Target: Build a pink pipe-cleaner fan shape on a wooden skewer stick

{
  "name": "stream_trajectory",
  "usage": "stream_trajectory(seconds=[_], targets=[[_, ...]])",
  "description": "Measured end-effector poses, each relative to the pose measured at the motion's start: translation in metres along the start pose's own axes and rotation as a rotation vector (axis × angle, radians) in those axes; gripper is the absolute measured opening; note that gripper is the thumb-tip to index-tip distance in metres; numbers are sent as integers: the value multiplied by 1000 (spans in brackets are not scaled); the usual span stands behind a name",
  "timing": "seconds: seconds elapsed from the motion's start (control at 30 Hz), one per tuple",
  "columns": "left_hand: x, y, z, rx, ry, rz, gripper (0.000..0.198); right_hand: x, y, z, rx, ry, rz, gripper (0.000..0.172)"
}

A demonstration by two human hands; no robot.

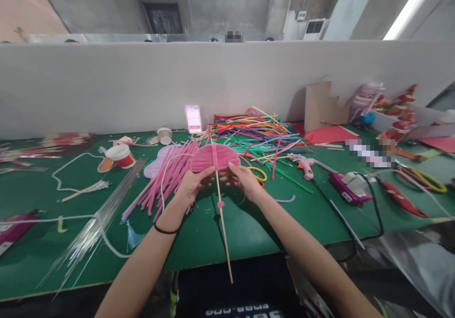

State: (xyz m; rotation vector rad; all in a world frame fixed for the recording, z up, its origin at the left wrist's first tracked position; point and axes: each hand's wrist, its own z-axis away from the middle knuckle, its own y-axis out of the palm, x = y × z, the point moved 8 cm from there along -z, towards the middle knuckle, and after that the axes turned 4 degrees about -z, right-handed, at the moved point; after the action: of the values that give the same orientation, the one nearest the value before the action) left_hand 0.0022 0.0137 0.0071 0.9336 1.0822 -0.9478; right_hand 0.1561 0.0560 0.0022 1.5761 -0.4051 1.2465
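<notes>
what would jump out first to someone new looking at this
The bright pink rounded piece on a thin stick likely comes first, mid-view, its near edge held by the left hand and right hand. Behind it, a heap of multicoloured strips stands out on the green table. Pink strips fan out to its left.
</notes>
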Motion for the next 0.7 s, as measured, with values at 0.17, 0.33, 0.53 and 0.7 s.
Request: stream_trajectory(seconds=[0.17, 0.33, 0.53, 0.7], targets=[[2, 3, -1, 26, 19, 26, 31, -2, 3, 3, 5, 67, -107, 25], [3, 3, -1, 35, 29, 49, 33, -6, 3, 4, -6, 131, -192, 23], [3, 4, -1, 36, 19, 88, 35, -5, -1, 3, -53, 135, -241, 19], [1, 5, -1, 48, 43, 84, 39, -5, 2, 4, -33, 171, -311, 18]])
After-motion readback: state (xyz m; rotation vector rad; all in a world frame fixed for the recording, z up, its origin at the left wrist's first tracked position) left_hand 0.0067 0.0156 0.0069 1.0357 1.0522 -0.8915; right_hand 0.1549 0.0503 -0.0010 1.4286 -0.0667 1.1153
